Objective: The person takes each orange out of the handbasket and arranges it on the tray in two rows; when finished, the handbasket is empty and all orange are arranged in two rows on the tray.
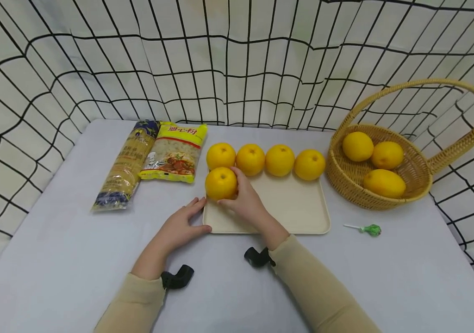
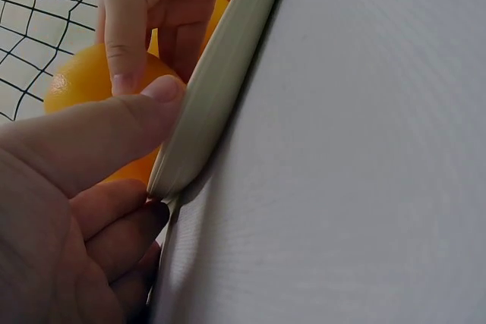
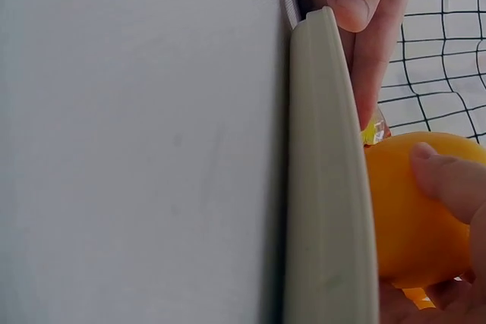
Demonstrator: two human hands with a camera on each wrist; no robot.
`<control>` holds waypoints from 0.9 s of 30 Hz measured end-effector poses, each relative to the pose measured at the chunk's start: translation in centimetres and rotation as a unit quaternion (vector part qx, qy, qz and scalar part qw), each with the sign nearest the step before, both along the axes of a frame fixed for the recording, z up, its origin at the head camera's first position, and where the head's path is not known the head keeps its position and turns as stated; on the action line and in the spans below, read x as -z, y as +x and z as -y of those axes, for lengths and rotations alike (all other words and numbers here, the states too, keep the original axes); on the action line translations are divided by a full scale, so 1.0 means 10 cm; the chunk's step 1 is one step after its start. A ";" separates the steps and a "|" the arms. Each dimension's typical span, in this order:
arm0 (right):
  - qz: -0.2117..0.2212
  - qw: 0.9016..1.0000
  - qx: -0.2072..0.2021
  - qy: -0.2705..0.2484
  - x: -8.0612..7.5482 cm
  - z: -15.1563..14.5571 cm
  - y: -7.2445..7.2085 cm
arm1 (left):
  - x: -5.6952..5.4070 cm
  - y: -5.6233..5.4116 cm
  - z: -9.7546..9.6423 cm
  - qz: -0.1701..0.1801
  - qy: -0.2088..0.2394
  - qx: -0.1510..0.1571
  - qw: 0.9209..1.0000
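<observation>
An orange [image 1: 221,183] is gripped by my right hand [image 1: 247,199] at the left side of a cream tray [image 1: 299,210]; the right wrist view shows the thumb pressed on the orange [image 3: 421,210]. My left hand [image 1: 180,226] holds the tray's near left corner. In the left wrist view, its thumb lies against the rim [image 2: 205,111] and its fingers curl by the corner. Behind the held fruit, several oranges [image 1: 279,160] stand in a row along the tray's far side. Whether the held orange touches the tray is hard to tell.
On the right stands a wicker basket [image 1: 345,190] with a tall handle, containing three yellow-orange fruits [image 1: 387,155]. A green-wrapped lollipop [image 1: 371,230] lies before it. Left of the tray are a noodle pack [image 1: 126,164] and a yellow food bag [image 1: 174,152]. Black grid netting [image 1: 226,74] surrounds the white-covered table.
</observation>
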State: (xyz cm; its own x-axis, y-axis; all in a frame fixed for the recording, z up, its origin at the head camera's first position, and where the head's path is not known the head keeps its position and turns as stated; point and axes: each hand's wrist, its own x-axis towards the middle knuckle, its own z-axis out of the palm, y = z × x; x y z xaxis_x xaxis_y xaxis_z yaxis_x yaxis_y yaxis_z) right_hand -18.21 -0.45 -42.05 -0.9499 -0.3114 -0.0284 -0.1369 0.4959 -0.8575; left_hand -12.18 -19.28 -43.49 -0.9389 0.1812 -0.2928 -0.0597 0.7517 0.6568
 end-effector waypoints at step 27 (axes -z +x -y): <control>0.011 0.999 -0.010 0.045 0.04 0.04 -0.02 | 0.02 -0.01 0.01 -0.003 0.004 0.000 1.000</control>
